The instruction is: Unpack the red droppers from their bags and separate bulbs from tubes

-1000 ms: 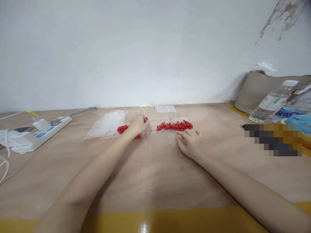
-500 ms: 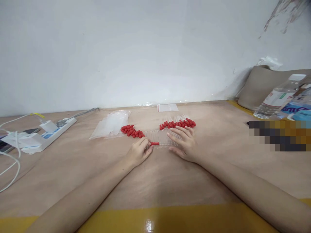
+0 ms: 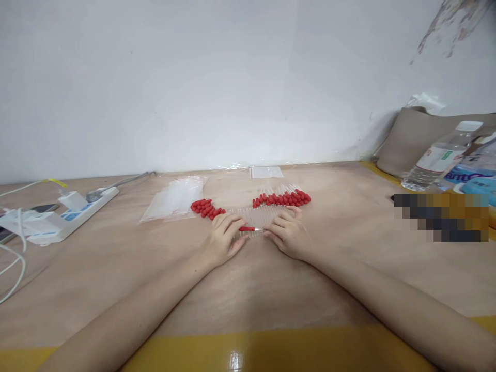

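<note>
A row of clear thin tubes [image 3: 253,216] lies on the tan table [image 3: 248,279], with a pile of red caps [image 3: 207,209] to its left and capped tubes [image 3: 282,197] behind it. My left hand [image 3: 225,238] pinches a red-capped tube [image 3: 248,229] by its cap end. My right hand [image 3: 287,233] has its fingers curled on the other end of that tube, at the front of the clear row.
Clear zip bags [image 3: 173,199] lie left of the caps, another small bag [image 3: 265,172] by the wall. A white power strip [image 3: 67,217] with cables sits far left. A grey bag [image 3: 422,139] and water bottle [image 3: 439,157] stand at right.
My left hand came from the red caps pile toward me with one red cap, now on a tube. My right hand drew in to meet it at the tube's other end.
</note>
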Motion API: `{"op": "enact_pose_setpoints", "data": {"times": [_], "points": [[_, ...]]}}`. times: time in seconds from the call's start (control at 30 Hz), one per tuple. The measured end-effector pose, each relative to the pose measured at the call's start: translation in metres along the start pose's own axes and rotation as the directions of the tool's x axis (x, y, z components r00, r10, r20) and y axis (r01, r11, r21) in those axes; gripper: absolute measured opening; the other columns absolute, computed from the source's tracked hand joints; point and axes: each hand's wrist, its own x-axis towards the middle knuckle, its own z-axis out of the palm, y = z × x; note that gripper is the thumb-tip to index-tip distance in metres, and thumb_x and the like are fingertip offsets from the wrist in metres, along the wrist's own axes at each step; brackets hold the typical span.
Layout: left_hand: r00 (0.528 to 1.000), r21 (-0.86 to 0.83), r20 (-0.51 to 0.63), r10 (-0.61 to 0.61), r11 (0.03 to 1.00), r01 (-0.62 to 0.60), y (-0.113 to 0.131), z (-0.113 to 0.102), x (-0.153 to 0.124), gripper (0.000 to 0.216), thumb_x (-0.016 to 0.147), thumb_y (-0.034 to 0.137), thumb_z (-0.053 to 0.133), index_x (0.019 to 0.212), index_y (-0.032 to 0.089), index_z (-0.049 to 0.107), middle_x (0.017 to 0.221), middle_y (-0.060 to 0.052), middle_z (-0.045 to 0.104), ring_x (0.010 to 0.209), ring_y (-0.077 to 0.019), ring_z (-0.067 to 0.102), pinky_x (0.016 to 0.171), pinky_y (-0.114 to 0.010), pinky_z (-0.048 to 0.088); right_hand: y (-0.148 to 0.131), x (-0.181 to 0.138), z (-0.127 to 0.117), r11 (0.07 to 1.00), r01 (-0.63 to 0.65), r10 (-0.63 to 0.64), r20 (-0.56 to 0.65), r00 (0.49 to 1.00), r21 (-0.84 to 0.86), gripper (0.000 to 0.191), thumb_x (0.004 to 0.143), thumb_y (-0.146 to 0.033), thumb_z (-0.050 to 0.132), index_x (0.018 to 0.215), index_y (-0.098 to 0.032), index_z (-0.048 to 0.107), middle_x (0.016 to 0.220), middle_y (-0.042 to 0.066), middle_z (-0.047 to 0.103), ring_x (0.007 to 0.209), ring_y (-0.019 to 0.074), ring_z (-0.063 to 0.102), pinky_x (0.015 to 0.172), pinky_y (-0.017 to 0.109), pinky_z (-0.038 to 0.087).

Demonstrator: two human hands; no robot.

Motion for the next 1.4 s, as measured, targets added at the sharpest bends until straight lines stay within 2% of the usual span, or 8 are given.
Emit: {"op": "enact_pose_setpoints", "data": {"times": [0.07,0.13,0.3,0.57,0.8,1.0,1.17,1.4], "points": [[0.998,0.086,0.048,0.030,0.996,-0.034,0.002,0.000,0.005,0.035,0.078,0.033,0.057,0.111,0.023,0.054,0.114,-0.010,0.055,0.108,-0.0258,0.046,0.093,-0.046,0.030,-0.001,0.000,0.002,1.000,-0.003,0.002,0.013,1.000,0.016,0.022,0.086,-0.029,0.045,0.080,-0.022,0.064,0.065,-0.002,0.060,0.074,0.0119,0.048,0.094,0.040,0.014],[0.994,0.126,0.090,0.057,0.990,-0.068,0.003,0.002,0.008,0.031,0.079,0.034,0.056,0.110,0.028,0.056,0.119,-0.008,0.053,0.113,-0.0267,0.042,0.095,-0.050,0.023,-0.001,0.000,0.004,0.999,0.005,-0.005,0.011,1.000,0.038,0.022,0.086,-0.030,0.045,0.078,-0.022,0.064,0.065,-0.002,0.060,0.074,0.0114,0.048,0.093,0.039,0.014],[0.993,0.108,0.087,0.083,0.990,-0.092,0.006,0.005,0.008,0.013,0.082,0.027,0.052,0.088,0.025,0.063,0.099,-0.001,0.064,0.103,-0.0212,0.050,0.098,-0.049,0.018,-0.002,0.000,0.004,0.997,0.047,-0.043,-0.049,0.998,0.068,0.021,0.086,-0.030,0.046,0.079,-0.023,0.064,0.062,-0.003,0.060,0.072,0.0104,0.049,0.090,0.037,0.017],[0.976,0.099,0.193,0.096,0.988,-0.116,0.010,-0.001,0.011,0.015,0.084,0.025,0.047,0.084,0.021,0.061,0.088,0.000,0.066,0.094,-0.0204,0.052,0.099,-0.053,0.014,-0.005,0.000,-0.004,0.992,0.129,-0.130,-0.145,0.981,-0.016,0.014,0.083,-0.025,0.049,0.076,-0.023,0.061,0.055,-0.006,0.057,0.065,0.0087,0.045,0.090,0.035,0.018],[0.973,0.053,0.202,0.108,0.991,-0.120,0.011,-0.003,0.010,0.016,0.084,0.024,0.046,0.082,0.020,0.061,0.086,0.000,0.066,0.091,-0.0188,0.052,0.100,-0.052,0.014,-0.005,-0.004,-0.003,0.970,0.206,-0.226,-0.180,0.957,-0.127,0.010,0.083,-0.027,0.051,0.082,-0.023,0.060,0.055,-0.007,0.055,0.066,0.0079,0.046,0.094,0.041,0.016],[0.956,-0.028,0.269,0.117,0.993,-0.114,0.009,-0.007,0.008,0.020,0.086,0.022,0.041,0.082,0.021,0.060,0.084,0.000,0.066,0.092,-0.0196,0.050,0.098,-0.051,0.018,-0.007,-0.009,-0.007,0.959,0.210,-0.232,-0.105,0.967,-0.189,0.015,0.085,-0.023,0.048,0.086,-0.030,0.061,0.060,-0.008,0.059,0.069,0.0070,0.051,0.094,0.037,0.016],[0.951,-0.071,0.286,0.117,0.992,-0.101,0.009,-0.012,0.003,0.021,0.086,0.021,0.038,0.084,0.021,0.059,0.084,-0.001,0.065,0.093,-0.0195,0.050,0.100,-0.050,0.018,-0.006,-0.016,-0.005,0.953,0.258,-0.281,-0.145,0.949,-0.159,0.023,0.082,-0.018,0.052,0.094,-0.035,0.061,0.064,-0.009,0.060,0.076,0.0074,0.054,0.094,0.035,0.015],[0.953,-0.096,0.271,0.135,0.989,-0.113,0.012,-0.017,0.003,0.018,0.084,0.020,0.039,0.079,0.020,0.057,0.080,-0.001,0.064,0.089,-0.0187,0.051,0.098,-0.048,0.021,-0.008,-0.015,-0.012,0.931,0.294,-0.336,-0.196,0.921,-0.215,0.035,0.081,-0.015,0.051,0.103,-0.041,0.057,0.065,-0.012,0.059,0.077,0.0057,0.054,0.093,0.031,0.016]]}}
